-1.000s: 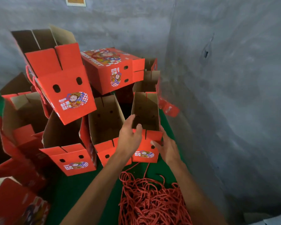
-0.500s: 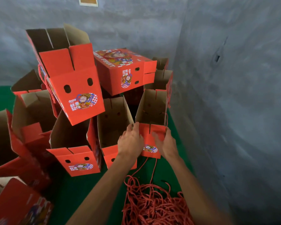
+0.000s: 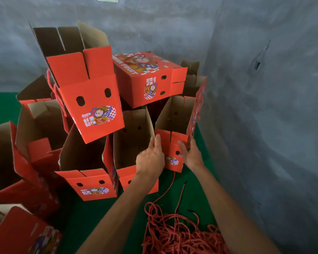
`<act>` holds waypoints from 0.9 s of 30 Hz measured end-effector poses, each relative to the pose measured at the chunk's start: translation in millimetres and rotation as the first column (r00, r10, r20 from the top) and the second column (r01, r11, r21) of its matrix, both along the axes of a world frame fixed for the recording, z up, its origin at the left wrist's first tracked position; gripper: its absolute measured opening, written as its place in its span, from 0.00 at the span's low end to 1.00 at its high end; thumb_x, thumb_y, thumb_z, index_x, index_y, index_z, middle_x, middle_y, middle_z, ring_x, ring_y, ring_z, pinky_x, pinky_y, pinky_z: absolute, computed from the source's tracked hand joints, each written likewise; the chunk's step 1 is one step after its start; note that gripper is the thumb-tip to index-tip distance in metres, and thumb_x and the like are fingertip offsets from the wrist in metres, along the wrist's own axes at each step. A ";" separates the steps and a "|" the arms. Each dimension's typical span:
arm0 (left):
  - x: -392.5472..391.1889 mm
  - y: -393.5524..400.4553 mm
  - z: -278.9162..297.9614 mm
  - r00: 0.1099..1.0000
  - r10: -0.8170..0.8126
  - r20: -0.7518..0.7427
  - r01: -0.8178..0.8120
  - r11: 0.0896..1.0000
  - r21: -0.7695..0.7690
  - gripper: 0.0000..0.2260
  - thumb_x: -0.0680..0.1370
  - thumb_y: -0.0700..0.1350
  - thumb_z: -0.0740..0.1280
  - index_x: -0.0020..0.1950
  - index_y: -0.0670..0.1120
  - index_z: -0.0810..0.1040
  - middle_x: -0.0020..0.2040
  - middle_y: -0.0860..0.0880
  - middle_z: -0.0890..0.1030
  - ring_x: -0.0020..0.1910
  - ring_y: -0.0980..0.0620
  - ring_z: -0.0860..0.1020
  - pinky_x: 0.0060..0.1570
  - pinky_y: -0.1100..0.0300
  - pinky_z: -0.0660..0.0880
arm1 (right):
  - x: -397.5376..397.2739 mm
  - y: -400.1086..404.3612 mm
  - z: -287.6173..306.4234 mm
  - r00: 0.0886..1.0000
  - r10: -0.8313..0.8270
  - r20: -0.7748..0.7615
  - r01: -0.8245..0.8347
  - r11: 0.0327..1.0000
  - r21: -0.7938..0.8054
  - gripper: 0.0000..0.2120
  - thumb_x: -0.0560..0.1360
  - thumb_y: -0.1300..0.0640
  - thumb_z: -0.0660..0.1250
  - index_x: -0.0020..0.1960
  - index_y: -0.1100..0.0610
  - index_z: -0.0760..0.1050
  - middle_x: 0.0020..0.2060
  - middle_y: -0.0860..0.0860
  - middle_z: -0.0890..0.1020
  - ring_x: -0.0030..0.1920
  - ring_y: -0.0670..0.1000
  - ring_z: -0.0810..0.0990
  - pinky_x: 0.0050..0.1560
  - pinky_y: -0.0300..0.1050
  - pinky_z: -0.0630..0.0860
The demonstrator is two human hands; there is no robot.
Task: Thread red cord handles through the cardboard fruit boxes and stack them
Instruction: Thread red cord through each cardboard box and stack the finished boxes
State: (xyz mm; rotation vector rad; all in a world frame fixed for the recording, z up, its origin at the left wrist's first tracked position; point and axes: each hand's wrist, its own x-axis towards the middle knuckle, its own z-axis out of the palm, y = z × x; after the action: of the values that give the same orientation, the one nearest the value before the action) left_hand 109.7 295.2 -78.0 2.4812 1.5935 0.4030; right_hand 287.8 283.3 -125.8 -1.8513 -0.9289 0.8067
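Green floor, grey corner: both hands gripped the rightmost box, left hand, right hand, stacking it; next probably fresh cord.

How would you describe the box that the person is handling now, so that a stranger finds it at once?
Start at the grey wall on the right, where the green floor meets it. The open box nearest that wall is the one. Unlike its neighbours, it has both hands on its red front flaps, left hand and right hand.
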 end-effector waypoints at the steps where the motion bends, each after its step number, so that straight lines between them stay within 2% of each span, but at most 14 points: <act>1: -0.8 -0.3 0.2 1.000 -0.011 -0.001 0.011 1.000 -0.003 0.29 0.83 0.47 0.58 0.81 0.47 0.50 0.81 0.43 0.60 0.56 0.41 0.83 0.45 0.51 0.78 | 0.5 -0.3 0.2 1.000 0.016 -0.018 -0.016 1.000 0.012 0.33 0.84 0.41 0.62 0.84 0.46 0.53 0.73 0.51 0.75 0.57 0.55 0.86 0.59 0.53 0.82; 4: -6.2 -4.7 1.3 0.998 -0.067 0.015 0.067 0.998 0.019 0.30 0.82 0.49 0.59 0.81 0.48 0.51 0.79 0.41 0.62 0.64 0.41 0.78 0.55 0.47 0.77 | -5.0 -3.1 -1.0 0.998 0.065 0.026 -0.065 0.998 0.019 0.21 0.86 0.50 0.59 0.78 0.48 0.64 0.71 0.52 0.76 0.63 0.55 0.82 0.67 0.60 0.78; 8: -25.0 -15.7 6.1 0.989 -0.095 0.114 0.085 0.992 0.089 0.28 0.82 0.54 0.60 0.80 0.49 0.57 0.76 0.48 0.68 0.67 0.44 0.75 0.64 0.47 0.74 | -18.3 -16.1 -6.2 0.994 0.092 0.055 -0.090 0.995 -0.032 0.18 0.86 0.55 0.59 0.76 0.50 0.70 0.68 0.50 0.77 0.68 0.53 0.77 0.70 0.50 0.74; 10: -41.3 -26.2 10.3 0.979 -0.114 0.168 0.095 0.988 0.119 0.27 0.81 0.56 0.62 0.78 0.49 0.61 0.73 0.50 0.71 0.67 0.46 0.75 0.66 0.48 0.72 | -20.9 -29.6 -13.2 0.992 0.094 0.079 -0.089 0.994 -0.065 0.15 0.86 0.57 0.60 0.71 0.53 0.75 0.64 0.51 0.80 0.64 0.52 0.78 0.67 0.47 0.74; 11: -51.4 -32.4 11.8 0.973 -0.123 0.197 0.096 0.985 0.144 0.26 0.81 0.56 0.63 0.76 0.49 0.64 0.72 0.50 0.73 0.67 0.47 0.75 0.66 0.49 0.71 | -23.1 -39.0 -18.3 0.989 0.104 0.109 -0.091 0.989 -0.120 0.12 0.85 0.58 0.61 0.65 0.54 0.79 0.60 0.51 0.81 0.60 0.52 0.79 0.64 0.46 0.74; 13: -74.0 -45.6 11.3 0.958 -0.145 0.248 0.095 0.974 0.204 0.24 0.81 0.54 0.65 0.75 0.48 0.68 0.71 0.50 0.74 0.69 0.49 0.73 0.69 0.50 0.70 | -29.5 -60.3 -35.7 0.959 0.213 0.186 -0.152 0.942 -0.298 0.10 0.84 0.60 0.61 0.47 0.53 0.78 0.48 0.50 0.80 0.49 0.49 0.78 0.58 0.44 0.75; 14: -85.9 -52.8 9.4 0.949 -0.160 0.270 0.096 0.967 0.236 0.22 0.81 0.51 0.65 0.74 0.46 0.70 0.71 0.49 0.75 0.71 0.49 0.72 0.71 0.49 0.69 | -34.0 -72.8 -48.9 0.933 0.290 0.214 -0.184 0.894 -0.409 0.11 0.83 0.60 0.60 0.45 0.53 0.77 0.46 0.51 0.79 0.47 0.49 0.78 0.58 0.45 0.75; 15: -97.1 -60.2 6.3 0.941 -0.172 0.293 0.092 0.960 0.266 0.21 0.81 0.48 0.66 0.73 0.45 0.71 0.71 0.48 0.75 0.72 0.49 0.71 0.71 0.48 0.69 | -41.3 -87.6 -61.0 0.909 0.353 0.222 -0.199 0.835 -0.513 0.09 0.83 0.58 0.61 0.50 0.55 0.79 0.51 0.53 0.81 0.52 0.51 0.79 0.62 0.47 0.76; 16: -107.5 -67.5 2.2 0.932 -0.177 0.316 0.084 0.954 0.287 0.21 0.80 0.46 0.67 0.73 0.44 0.72 0.71 0.47 0.75 0.72 0.49 0.71 0.72 0.48 0.69 | -47.1 -101.9 -77.4 0.884 0.409 0.225 -0.217 0.787 -0.578 0.11 0.83 0.55 0.63 0.61 0.56 0.79 0.61 0.55 0.80 0.61 0.53 0.79 0.68 0.50 0.74; 17: -117.2 -75.1 -2.6 0.926 -0.175 0.334 0.075 0.953 0.292 0.21 0.80 0.44 0.68 0.72 0.43 0.73 0.71 0.47 0.75 0.72 0.49 0.71 0.72 0.48 0.68 | -55.3 -117.9 -90.5 0.859 0.448 0.246 -0.210 0.748 -0.629 0.19 0.83 0.50 0.65 0.71 0.56 0.75 0.70 0.56 0.75 0.70 0.56 0.74 0.71 0.52 0.71; 18: -126.1 -82.2 -7.9 0.925 -0.166 0.342 0.066 0.956 0.284 0.20 0.79 0.43 0.68 0.72 0.43 0.74 0.71 0.46 0.74 0.72 0.48 0.71 0.73 0.49 0.68 | -63.3 -132.5 -104.8 0.825 0.480 0.298 -0.200 0.741 -0.641 0.26 0.82 0.44 0.65 0.76 0.54 0.70 0.75 0.55 0.69 0.74 0.57 0.69 0.73 0.54 0.69; 21: -150.1 -102.5 -25.2 0.934 -0.146 0.327 0.070 0.970 0.233 0.20 0.79 0.42 0.69 0.70 0.42 0.75 0.71 0.46 0.74 0.72 0.47 0.72 0.71 0.46 0.69 | -94.8 -162.7 -125.2 0.788 0.467 0.402 -0.187 0.803 -0.566 0.35 0.80 0.31 0.59 0.76 0.54 0.70 0.73 0.53 0.65 0.73 0.57 0.66 0.72 0.55 0.69; 24: -172.4 -119.5 -41.3 0.950 -0.127 0.285 0.073 0.979 0.191 0.18 0.78 0.41 0.70 0.68 0.43 0.77 0.70 0.46 0.76 0.70 0.46 0.73 0.69 0.44 0.71 | -123.5 -171.4 -130.4 0.792 0.451 0.411 -0.231 0.846 -0.481 0.38 0.79 0.27 0.54 0.71 0.57 0.74 0.67 0.52 0.70 0.67 0.54 0.70 0.69 0.52 0.71; 27: -193.9 -136.4 -51.5 0.956 -0.102 0.274 0.057 0.984 0.167 0.16 0.76 0.40 0.72 0.64 0.44 0.80 0.67 0.47 0.78 0.68 0.46 0.75 0.67 0.43 0.73 | -149.5 -174.3 -133.3 0.825 0.428 0.368 -0.260 0.867 -0.425 0.40 0.77 0.25 0.57 0.71 0.56 0.73 0.64 0.52 0.73 0.64 0.53 0.74 0.68 0.52 0.73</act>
State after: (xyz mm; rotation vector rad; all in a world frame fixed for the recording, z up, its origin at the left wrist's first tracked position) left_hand -84.2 158.8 -129.5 2.4522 1.3918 0.8584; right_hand 138.3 108.9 -259.1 -2.2822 -1.5420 0.8156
